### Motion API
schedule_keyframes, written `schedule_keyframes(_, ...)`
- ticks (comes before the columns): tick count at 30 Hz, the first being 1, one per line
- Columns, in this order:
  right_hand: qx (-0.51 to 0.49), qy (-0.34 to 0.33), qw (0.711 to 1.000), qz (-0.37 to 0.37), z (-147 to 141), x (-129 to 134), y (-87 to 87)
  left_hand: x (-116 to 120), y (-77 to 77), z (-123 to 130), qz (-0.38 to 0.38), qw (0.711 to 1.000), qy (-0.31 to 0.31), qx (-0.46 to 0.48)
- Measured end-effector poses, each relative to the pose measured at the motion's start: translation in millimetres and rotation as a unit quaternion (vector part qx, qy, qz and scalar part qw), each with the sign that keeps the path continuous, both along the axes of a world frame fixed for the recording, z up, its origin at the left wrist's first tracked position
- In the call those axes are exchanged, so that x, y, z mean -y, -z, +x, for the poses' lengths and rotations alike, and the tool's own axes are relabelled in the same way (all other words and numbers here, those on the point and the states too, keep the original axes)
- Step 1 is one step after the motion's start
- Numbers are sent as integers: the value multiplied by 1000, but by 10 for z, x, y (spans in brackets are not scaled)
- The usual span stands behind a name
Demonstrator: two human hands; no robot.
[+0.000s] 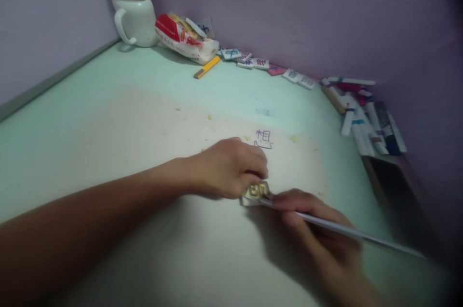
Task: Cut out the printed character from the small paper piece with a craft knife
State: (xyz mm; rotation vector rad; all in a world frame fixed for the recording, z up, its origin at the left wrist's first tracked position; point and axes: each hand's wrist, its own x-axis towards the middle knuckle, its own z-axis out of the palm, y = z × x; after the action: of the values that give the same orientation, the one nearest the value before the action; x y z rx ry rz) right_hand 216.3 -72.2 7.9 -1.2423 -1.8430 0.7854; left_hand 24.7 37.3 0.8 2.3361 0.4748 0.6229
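My left hand [235, 167] is closed at the left side of a small pale block [249, 202], its fingers pressed on it against the table. Yellowish raised marks, like a carved character, cover the block's top face. My right hand [318, 230] grips a slim silver carving tool [334, 225] like a pen. The tool's tip meets the block's right side, and its long shaft points back to the lower right. Just beyond the left hand, a purple handwritten character [263, 139] shows on the table surface. Small yellow crumbs [210, 117] lie scattered around it.
Along the back wall stand a white mug [139, 22] with a gold-topped lid, a red-and-white packet [184, 39], a yellow cutter [207, 67] and several marked tiles [260, 63]. Markers [361, 126] are heaped at the right, near a dark flat object [394, 186].
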Motion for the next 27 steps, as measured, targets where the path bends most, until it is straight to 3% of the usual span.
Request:
schedule_keyframes(11,-18,6,1000,-22,-9,-20,10,-6,0,2,-1,1000,4,8)
schedule_keyframes(19,-84,97,987,-91,-95,12,20,0,5,-12,-13,1000,6,19)
schedule_keyframes(27,-75,114,986,-92,-103,39,5,-5,9,3,-23,999,3,22)
